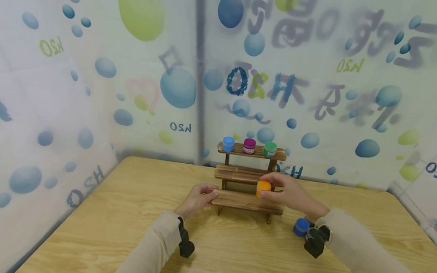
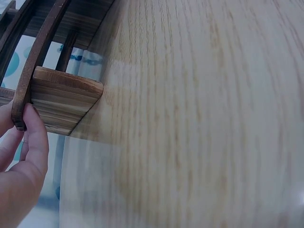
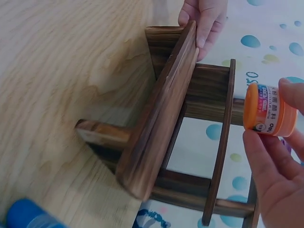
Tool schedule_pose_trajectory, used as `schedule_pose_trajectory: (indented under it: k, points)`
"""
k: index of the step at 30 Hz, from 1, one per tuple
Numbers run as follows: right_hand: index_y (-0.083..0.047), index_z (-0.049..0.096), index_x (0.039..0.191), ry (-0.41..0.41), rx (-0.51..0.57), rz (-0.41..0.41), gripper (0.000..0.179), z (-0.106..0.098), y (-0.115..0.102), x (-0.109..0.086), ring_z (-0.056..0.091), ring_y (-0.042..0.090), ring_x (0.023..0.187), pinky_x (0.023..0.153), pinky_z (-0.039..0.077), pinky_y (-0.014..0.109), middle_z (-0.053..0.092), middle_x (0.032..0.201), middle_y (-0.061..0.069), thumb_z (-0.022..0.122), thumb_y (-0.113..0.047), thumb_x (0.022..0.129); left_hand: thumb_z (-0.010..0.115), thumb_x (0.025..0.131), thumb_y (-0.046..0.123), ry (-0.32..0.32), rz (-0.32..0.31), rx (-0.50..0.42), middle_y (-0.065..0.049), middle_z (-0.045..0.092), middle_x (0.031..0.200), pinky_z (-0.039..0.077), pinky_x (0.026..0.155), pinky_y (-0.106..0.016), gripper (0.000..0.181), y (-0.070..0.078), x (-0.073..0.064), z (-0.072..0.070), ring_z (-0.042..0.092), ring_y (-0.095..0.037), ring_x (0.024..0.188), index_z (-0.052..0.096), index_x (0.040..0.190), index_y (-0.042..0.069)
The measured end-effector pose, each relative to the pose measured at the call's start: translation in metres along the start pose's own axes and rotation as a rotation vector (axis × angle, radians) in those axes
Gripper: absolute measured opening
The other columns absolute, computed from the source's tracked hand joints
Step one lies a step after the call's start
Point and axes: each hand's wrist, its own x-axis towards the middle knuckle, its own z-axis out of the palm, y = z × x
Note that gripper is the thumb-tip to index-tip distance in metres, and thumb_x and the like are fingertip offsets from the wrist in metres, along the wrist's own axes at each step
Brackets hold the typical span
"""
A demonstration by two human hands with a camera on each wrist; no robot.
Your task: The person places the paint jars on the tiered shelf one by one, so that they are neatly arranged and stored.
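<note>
A three-step wooden stand (image 1: 248, 201) is on the table. My left hand (image 1: 199, 199) pinches the left end of its lowest step, thumb on one side and fingers on the other, as the left wrist view shows. Between thumb and fingers my right hand (image 1: 294, 194) holds an orange paint jar (image 3: 268, 110) with a printed label. In the head view this jar appears over the gap between the middle and lowest steps; whether it touches wood I cannot tell. Light blue (image 1: 228, 144), purple (image 1: 249, 146) and green (image 1: 270, 149) jars stand in a row on the top step.
A blue jar (image 1: 301, 227) stands on the table right of the stand, below my right wrist. Something greyish beside it is mostly hidden by the black wrist camera (image 1: 314, 244). Behind the wooden table (image 1: 154, 178) hangs a pale curtain (image 1: 149, 85) printed with bubbles.
</note>
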Motion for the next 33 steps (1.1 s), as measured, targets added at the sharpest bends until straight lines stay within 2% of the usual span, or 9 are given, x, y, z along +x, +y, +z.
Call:
schedule_pose_trajectory:
  k: [8, 15, 19, 24, 28, 33]
  points:
    - [0.003, 0.054, 0.115, 0.031, 0.040, -0.039, 0.042, 0.023, -0.005, 0.032, 0.056, 0.026, 0.097, 0.083, 0.045, 0.038, 0.056, 0.106, 0.012, 0.066, -0.019, 0.081, 0.055, 0.089, 0.015, -0.009, 0.001, 0.016, -0.011, 0.054, 0.093, 0.049, 0.070, -0.033, 0.034, 0.001, -0.001, 0.000, 0.053, -0.015, 0.078, 0.052, 0.117, -0.004]
    - [0.000, 0.054, 0.116, 0.040, 0.041, -0.041, 0.043, 0.042, -0.010, 0.051, 0.055, 0.023, 0.096, 0.083, 0.045, 0.038, 0.057, 0.108, 0.010, 0.067, -0.021, 0.080, 0.055, 0.089, 0.016, -0.013, -0.004, 0.025, -0.011, 0.055, 0.095, 0.049, 0.070, -0.033, 0.035, 0.002, -0.001, -0.001, 0.053, -0.016, 0.078, 0.052, 0.117, -0.003]
    - [-0.001, 0.053, 0.118, 0.049, 0.081, -0.022, 0.045, 0.048, -0.014, 0.062, 0.055, 0.022, 0.096, 0.082, 0.044, 0.038, 0.058, 0.107, 0.008, 0.067, -0.022, 0.080, 0.055, 0.089, 0.016, -0.011, -0.018, 0.021, -0.011, 0.055, 0.096, 0.049, 0.071, -0.033, 0.034, 0.003, -0.001, -0.001, 0.053, -0.015, 0.078, 0.053, 0.118, -0.002]
    - [0.003, 0.053, 0.118, 0.085, 0.122, -0.005, 0.045, 0.053, -0.016, 0.074, 0.056, 0.023, 0.094, 0.080, 0.046, 0.035, 0.059, 0.105, 0.012, 0.067, -0.017, 0.080, 0.054, 0.089, 0.015, -0.021, -0.010, 0.014, -0.011, 0.055, 0.098, 0.049, 0.071, -0.035, 0.035, 0.002, -0.001, -0.002, 0.053, -0.015, 0.079, 0.051, 0.119, -0.003]
    - [0.002, 0.054, 0.115, 0.125, 0.126, 0.030, 0.041, 0.059, -0.012, 0.082, 0.057, 0.021, 0.087, 0.075, 0.048, 0.031, 0.060, 0.100, 0.012, 0.067, -0.014, 0.080, 0.054, 0.089, 0.015, -0.024, -0.009, 0.008, -0.011, 0.055, 0.098, 0.049, 0.072, -0.035, 0.035, 0.002, -0.001, -0.002, 0.053, -0.015, 0.080, 0.051, 0.120, -0.003]
    - [0.000, 0.054, 0.117, 0.153, 0.100, 0.056, 0.042, 0.062, -0.009, 0.089, 0.057, 0.018, 0.084, 0.071, 0.048, 0.029, 0.061, 0.098, 0.010, 0.067, -0.017, 0.080, 0.055, 0.089, 0.015, -0.026, -0.008, 0.013, -0.011, 0.055, 0.098, 0.049, 0.072, -0.034, 0.036, 0.001, 0.001, -0.001, 0.053, -0.015, 0.080, 0.051, 0.120, -0.004]
